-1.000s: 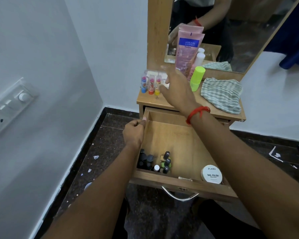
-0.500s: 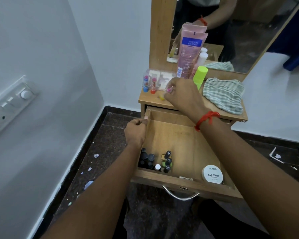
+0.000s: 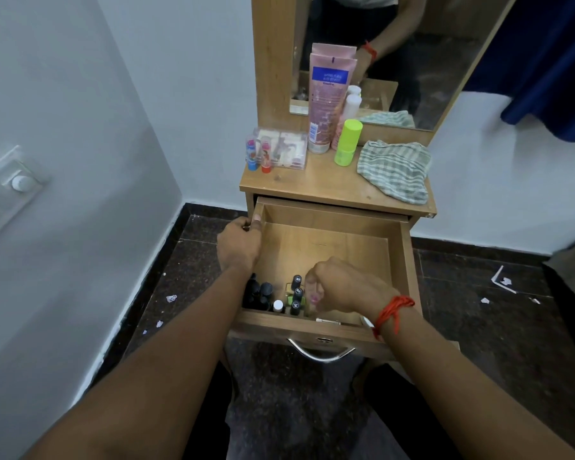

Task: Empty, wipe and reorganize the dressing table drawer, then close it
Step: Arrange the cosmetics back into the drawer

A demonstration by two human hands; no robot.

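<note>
The wooden drawer of the dressing table is pulled wide open. My left hand grips the top of its left wall. My right hand, with a red thread at the wrist, is low inside the drawer near the front, fingers curled around a small pink bottle. Right beside it stand black-capped nail polish bottles and dark bottles in the front left corner. My right wrist hides most of the white jar.
On the table top stand a blue tube, a red tube, a clear box, a tall pink tube, a green bottle and a striped cloth. A metal handle projects from the drawer front.
My right hand took small bottles from the table top and came down into the drawer's front. Pink and yellow bottles are gone from the top. My left hand stayed on the drawer wall.
</note>
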